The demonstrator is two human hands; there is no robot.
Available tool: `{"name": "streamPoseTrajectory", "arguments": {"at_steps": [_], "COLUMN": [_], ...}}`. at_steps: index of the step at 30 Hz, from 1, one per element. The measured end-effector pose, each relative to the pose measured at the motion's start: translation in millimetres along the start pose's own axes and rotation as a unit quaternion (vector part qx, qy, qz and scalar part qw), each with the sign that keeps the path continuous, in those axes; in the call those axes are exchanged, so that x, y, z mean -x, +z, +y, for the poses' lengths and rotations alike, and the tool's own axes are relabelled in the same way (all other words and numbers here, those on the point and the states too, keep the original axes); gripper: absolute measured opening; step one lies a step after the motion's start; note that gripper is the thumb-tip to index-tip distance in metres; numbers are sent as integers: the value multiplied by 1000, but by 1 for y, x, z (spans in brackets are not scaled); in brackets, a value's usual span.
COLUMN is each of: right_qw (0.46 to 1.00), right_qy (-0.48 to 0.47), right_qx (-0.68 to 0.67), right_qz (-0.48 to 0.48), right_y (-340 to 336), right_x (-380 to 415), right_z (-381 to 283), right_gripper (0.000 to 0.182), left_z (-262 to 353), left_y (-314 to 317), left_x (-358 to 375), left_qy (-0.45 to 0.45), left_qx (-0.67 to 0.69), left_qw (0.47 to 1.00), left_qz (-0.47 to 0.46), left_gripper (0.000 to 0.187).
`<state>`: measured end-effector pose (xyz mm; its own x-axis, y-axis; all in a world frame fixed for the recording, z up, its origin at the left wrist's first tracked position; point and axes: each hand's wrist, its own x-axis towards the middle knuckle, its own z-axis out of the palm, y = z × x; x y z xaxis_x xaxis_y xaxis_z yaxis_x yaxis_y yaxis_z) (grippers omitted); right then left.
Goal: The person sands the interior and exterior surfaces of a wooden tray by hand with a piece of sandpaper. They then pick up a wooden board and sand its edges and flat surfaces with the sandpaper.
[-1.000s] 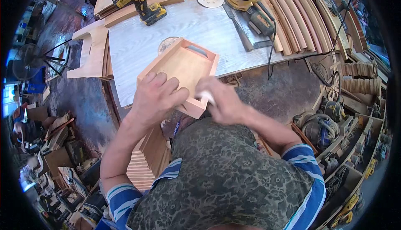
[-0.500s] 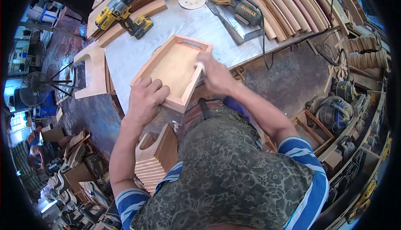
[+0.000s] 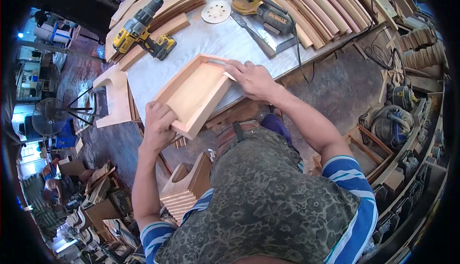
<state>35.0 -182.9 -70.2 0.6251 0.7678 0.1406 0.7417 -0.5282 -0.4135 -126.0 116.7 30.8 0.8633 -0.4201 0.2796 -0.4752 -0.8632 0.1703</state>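
A shallow wooden tray (image 3: 191,94) with a thin bottom, raised sides and a handle slot in its far end is held tilted over the front edge of the workbench. My left hand (image 3: 160,122) is closed around its near left corner, fingers over the rim. At the far right corner my right hand (image 3: 254,79) presses a small pale folded piece of sandpaper (image 3: 229,75) against the tray's rim. Most of that piece is hidden under the fingers.
On the white-topped workbench (image 3: 189,41) lie a yellow cordless drill (image 3: 141,31), a round sanding disc (image 3: 216,12), an orbital sander (image 3: 262,7), a chisel-like tool (image 3: 254,34) and curved wood strips (image 3: 316,12). Stacked wooden parts (image 3: 187,185) stand below at left.
My right hand, blurred before at the tray's right rim, now shows sharply near the far right corner. The tray has turned, its right side lifted more. The view has shifted slightly.
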Motion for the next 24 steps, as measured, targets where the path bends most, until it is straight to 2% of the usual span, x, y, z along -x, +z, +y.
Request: {"name": "streamPoseTrajectory", "arguments": {"at_steps": [1,2,3,4,5,7,8,9,10,11,12,13,14,15,17,19,20,21,22,23,24], "right_qw": [1000,989,959,932,914,853,856,840,820,823,790,751,742,742,705,716,735,753,749,749,749], "right_qy": [-1,-58,-118,-39,54,123,126,92,54,51,109,168,191,193,183,181,190,199,203,185,166], "right_qx": [4,-69,-140,-296,-360,-485,-480,-525,-566,-562,-596,-627,-634,-634,-684,-673,-649,-625,-629,-633,-636], "right_qz": [4,114,217,208,181,146,146,104,62,61,90,118,102,100,41,44,47,47,42,62,83], "right_y": [0,0,-3,-24,-40,-52,-41,-17,-12,-6,-4,-3,2,6,14,20,19,18,19,19,18], "right_x": [-1,-1,-3,3,7,1,-2,-9,-19,-21,-20,-19,-21,-20,-19,-18,-16,-13,-10,-8,-6], "right_z": [5,15,23,15,13,15,21,30,28,24,10,3,5,4,1,-8,-13,-18,-22,-26,-29], "right_gripper": [57,58,61,65,67,66,66,62,59,59,55,51,44,44,48,47,49,52,52,54,56], "left_z": [-3,-5,-5,-5,-6,-7,-12,-17,-23,-29,-34,-40,-43,-46,-53,-47,-41,-33,-19,-5,8], "left_y": [1,1,1,5,11,30,42,54,62,67,62,53,46,43,38,30,24,18,14,20,27], "left_x": [7,16,27,36,41,52,61,65,64,66,67,67,68,66,62,55,49,41,29,16,1], "left_qy": [-14,-11,-77,-142,-142,-215,-239,-235,-228,-222,-222,-303,-383,-386,-354,-357,-332,-297,-272,-275,-236], "left_qx": [33,29,96,164,163,359,377,381,406,430,430,432,431,433,316,315,157,-5,-105,-106,-113], "left_qw": [998,998,991,975,974,905,893,892,881,867,866,843,813,811,866,863,922,952,956,955,965], "left_qz": [44,51,50,51,62,71,52,54,86,117,123,105,82,81,158,169,126,77,25,17,-7], "left_gripper": [35,35,34,32,32,29,32,32,37,43,43,53,63,63,81,87,87,87,87,87,86]}}
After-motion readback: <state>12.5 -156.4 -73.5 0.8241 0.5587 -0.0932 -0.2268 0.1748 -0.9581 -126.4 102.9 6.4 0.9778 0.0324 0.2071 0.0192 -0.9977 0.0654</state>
